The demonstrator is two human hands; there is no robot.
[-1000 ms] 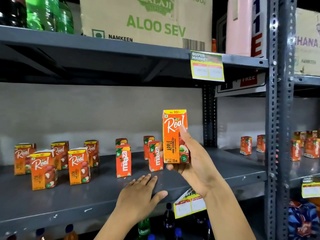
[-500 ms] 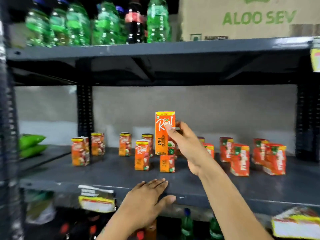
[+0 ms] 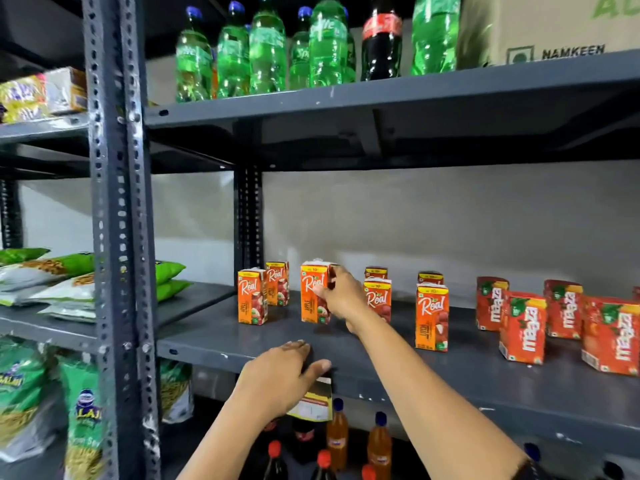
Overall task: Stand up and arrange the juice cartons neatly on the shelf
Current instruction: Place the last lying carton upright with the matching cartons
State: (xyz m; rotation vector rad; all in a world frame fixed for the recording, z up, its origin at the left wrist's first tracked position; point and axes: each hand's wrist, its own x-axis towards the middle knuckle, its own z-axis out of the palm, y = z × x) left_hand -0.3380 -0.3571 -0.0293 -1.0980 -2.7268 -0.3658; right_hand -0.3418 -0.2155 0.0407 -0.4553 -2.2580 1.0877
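Observation:
My right hand (image 3: pixel 341 296) grips an orange Real apple carton (image 3: pixel 313 294) that stands upright on the grey shelf (image 3: pixel 398 368), right of another upright Real apple carton (image 3: pixel 251 296). A further Real carton (image 3: pixel 277 283) stands behind these. More Real cartons (image 3: pixel 432 318) stand to the right of my arm, one (image 3: pixel 378 299) partly hidden by my hand. Several red Maaza cartons (image 3: pixel 523 327) stand at the right end. My left hand (image 3: pixel 284 375) lies flat on the shelf's front edge, fingers spread, holding nothing.
A perforated steel upright (image 3: pixel 117 237) stands at the left, with snack bags (image 3: pixel 69 282) beyond it. Green soda bottles (image 3: pixel 266 50) and a cardboard box (image 3: pixel 554 26) fill the shelf above. Bottles (image 3: pixel 379 441) stand below, behind a price tag (image 3: pixel 311 405).
My right hand carried the Real apple carton leftward and down until it stands on the shelf beside the left cartons. The view swung left. My left hand stayed on the shelf edge.

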